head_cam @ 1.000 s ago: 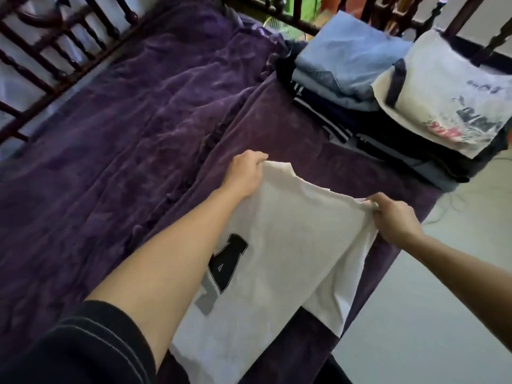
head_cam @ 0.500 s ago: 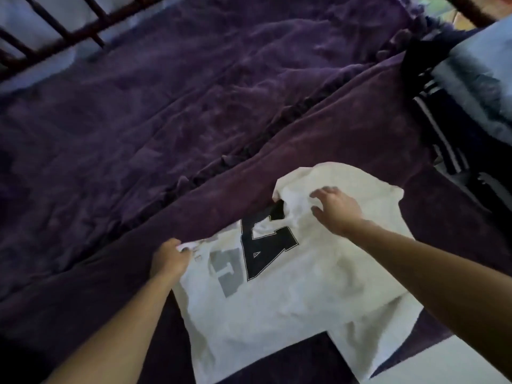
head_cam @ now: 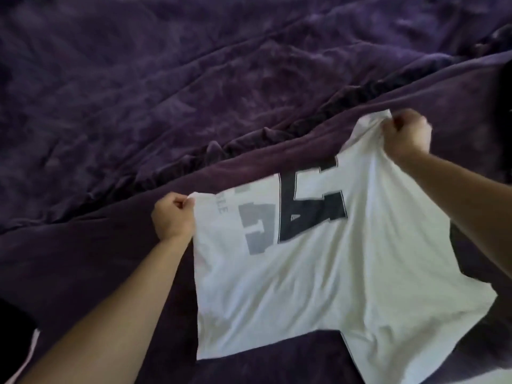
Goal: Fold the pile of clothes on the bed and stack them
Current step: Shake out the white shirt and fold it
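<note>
A white T-shirt (head_cam: 318,273) with large black and grey letters lies spread on the purple bed cover, print facing up. My left hand (head_cam: 173,216) is closed on the shirt's far left corner. My right hand (head_cam: 407,134) is fisted on the shirt's far right corner, pulling the cloth up into creases. The shirt is stretched between both hands. One sleeve hangs toward the lower right edge of the view. The stack of folded clothes is out of sight.
The purple velvet bed cover (head_cam: 166,92) fills the view, with a ruffled seam (head_cam: 249,145) running diagonally behind the shirt. A dark garment edge (head_cam: 502,112) shows at the far right. Pale floor (head_cam: 496,379) appears at the bottom right corner.
The view has swung left and down, so the folded stack has left the frame. My right hand went from resting open on the shirt to gripping its far corner; the shirt is now pulled wider.
</note>
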`<action>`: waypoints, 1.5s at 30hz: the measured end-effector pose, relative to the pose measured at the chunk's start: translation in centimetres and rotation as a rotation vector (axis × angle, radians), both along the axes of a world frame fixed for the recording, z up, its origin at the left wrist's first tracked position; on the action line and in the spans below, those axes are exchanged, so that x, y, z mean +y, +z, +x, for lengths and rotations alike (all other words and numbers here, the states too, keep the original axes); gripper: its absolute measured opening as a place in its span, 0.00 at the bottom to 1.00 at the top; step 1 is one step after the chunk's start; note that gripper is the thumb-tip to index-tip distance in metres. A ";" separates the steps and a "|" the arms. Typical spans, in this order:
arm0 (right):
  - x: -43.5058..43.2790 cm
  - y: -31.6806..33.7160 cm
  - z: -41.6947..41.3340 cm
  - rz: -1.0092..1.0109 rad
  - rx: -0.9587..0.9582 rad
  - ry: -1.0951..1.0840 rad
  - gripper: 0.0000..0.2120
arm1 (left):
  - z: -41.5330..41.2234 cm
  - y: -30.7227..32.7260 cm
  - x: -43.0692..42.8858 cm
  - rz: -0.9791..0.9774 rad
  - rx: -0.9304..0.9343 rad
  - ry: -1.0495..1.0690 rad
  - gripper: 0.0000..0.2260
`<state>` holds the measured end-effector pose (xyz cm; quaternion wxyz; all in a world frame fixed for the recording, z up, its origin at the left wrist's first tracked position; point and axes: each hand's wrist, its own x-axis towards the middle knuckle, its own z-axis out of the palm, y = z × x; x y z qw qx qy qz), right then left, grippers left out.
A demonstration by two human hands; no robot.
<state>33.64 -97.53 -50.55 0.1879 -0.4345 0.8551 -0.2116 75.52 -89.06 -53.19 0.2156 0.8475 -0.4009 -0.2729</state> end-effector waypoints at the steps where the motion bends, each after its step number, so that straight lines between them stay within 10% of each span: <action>1: -1.8 0.3 -0.9 -0.018 -0.051 -0.035 0.12 | 0.2 0.2 -1.2 -0.037 -0.006 0.014 0.03; 8: -0.3 -1.7 -0.1 0.049 0.013 0.224 0.28 | -0.5 -1.9 -0.4 0.148 0.097 0.037 0.25; 12: 13.1 -2.6 3.5 0.100 0.046 0.453 0.17 | -2.0 -2.5 10.2 0.335 0.060 -0.024 0.31; 15: 24.7 -3.2 6.2 0.138 0.071 0.688 0.06 | -3.7 -2.5 18.5 0.424 0.071 -0.071 0.30; 19: 36.7 -4.6 6.5 0.478 0.196 0.996 0.28 | -4.9 -2.9 24.4 0.404 0.029 -0.198 0.15; 23: 40.5 -4.4 2.6 0.635 0.261 0.859 0.40 | -4.3 -1.3 25.1 0.197 0.093 -0.102 0.08; 27: 38.3 -1.5 -1.8 0.535 0.228 0.639 0.08 | -3.4 2.4 23.5 0.045 0.272 0.187 0.04; 32: 38.5 3.4 -3.7 0.026 0.157 0.549 0.09 | -1.4 3.2 25.6 0.316 0.203 0.161 0.10; 37: 46.5 4.4 -3.7 0.156 0.202 0.855 0.16 | 1.1 2.5 31.1 0.504 0.110 0.118 0.20; 45: 49.2 5.9 -2.2 0.166 0.277 0.603 0.14 | -3.2 2.4 37.7 0.421 -0.315 -0.691 0.17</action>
